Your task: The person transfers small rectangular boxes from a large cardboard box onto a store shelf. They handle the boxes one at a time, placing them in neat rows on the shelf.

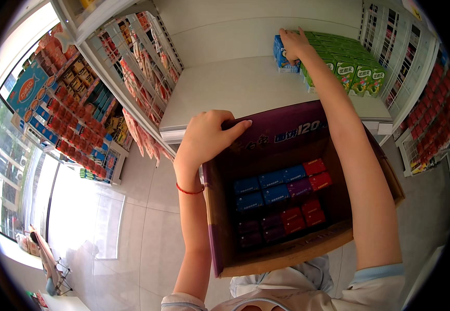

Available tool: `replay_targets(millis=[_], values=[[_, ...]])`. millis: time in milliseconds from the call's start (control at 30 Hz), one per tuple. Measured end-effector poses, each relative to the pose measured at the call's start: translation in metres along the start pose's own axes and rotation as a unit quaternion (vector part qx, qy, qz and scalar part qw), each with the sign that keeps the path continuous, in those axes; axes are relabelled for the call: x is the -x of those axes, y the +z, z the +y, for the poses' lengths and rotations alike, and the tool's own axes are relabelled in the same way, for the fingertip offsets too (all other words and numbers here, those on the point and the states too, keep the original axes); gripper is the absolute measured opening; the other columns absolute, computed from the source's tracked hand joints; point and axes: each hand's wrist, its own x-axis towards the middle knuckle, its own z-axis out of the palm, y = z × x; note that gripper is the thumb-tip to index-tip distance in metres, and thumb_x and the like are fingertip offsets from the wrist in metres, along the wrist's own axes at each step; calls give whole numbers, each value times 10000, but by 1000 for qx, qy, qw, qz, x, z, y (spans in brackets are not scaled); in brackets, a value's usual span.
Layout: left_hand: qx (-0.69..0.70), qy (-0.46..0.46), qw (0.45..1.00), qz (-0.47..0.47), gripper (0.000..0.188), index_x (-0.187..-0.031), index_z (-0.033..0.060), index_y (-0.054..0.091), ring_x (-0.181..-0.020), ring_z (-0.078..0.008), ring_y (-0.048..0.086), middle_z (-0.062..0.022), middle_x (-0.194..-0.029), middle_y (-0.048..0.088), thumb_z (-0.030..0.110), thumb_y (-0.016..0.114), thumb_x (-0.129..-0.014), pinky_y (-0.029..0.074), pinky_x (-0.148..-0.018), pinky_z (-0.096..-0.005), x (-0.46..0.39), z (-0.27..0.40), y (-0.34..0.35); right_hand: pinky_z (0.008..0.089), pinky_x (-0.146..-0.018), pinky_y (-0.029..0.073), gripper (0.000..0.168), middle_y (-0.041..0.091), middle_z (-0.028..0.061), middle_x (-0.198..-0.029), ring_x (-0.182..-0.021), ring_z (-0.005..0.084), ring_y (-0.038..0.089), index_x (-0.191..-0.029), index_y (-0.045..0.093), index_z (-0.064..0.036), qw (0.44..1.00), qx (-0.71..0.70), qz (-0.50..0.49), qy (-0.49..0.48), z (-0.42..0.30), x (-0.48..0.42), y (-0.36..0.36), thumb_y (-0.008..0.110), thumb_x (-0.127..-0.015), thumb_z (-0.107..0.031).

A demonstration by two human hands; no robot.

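Observation:
My left hand (207,136) grips the far rim of a purple-printed cardboard box (275,120), thumb over its edge. Inside the box stand several small blue cartons (249,200), dark purple cartons (299,188) and red cartons (291,219) in rows. Over the box my right arm reaches to the white shelf (217,85). There my right hand (295,46) is around a blue drink carton (281,54), thumb at its front and fingers over its top. Touching or close beside this carton is a block of green drink cartons (345,70) in tight rows.
Wire side panels (147,58) flank the shelf, with packets hanging at the left. Further left, a display rack (81,124) holds red packs by a window. Another rack with red packs (431,112) is at the right. Pale floor tiles (159,233) lie below.

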Motion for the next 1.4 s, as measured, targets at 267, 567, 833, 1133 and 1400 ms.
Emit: replay_targets(millis=[267,567,833,1133,1400], values=[[-9,9,1000,1,439,-793,-18,690,-599,-270,590,-153,-640,608,418,659,-837,453,-600,-350,-4,-5,3,516,-1120,281,1062,519,97,-1321,-1275,280,452,-1382,387,-66,997,19,12,-68,4,14,-8,918,-465,-124],[1,-2,1000,11,451,-799,-8,712,-667,-345,648,-190,-678,647,439,659,-814,512,-659,-384,-2,-9,3,430,-982,460,1067,527,163,-1281,-1224,331,489,-1344,403,-47,931,-95,-203,-289,2,52,-70,920,-415,-139],[-4,1,1000,7,477,-782,-19,688,-590,-255,596,-148,-611,589,454,655,-835,451,-591,-346,0,-6,1,441,-1007,449,1115,456,151,-1317,-1264,334,433,-1369,335,-76,932,-104,-131,-322,3,95,-64,905,-411,-123],[-14,12,1000,16,458,-784,-20,708,-632,-329,632,-181,-629,620,436,668,-801,497,-636,-383,-1,-6,1,449,-1040,418,1174,391,147,-1383,-1296,342,394,-1402,286,-75,937,-121,-79,-318,-1,96,-45,912,-411,-131],[-9,-5,1000,3,459,-793,-14,709,-618,-304,635,-159,-618,626,443,666,-805,491,-618,-372,1,-4,-1,443,-1047,400,1144,430,166,-1344,-1274,366,409,-1388,315,-63,915,-234,-89,-318,4,98,-38,909,-415,-145]])
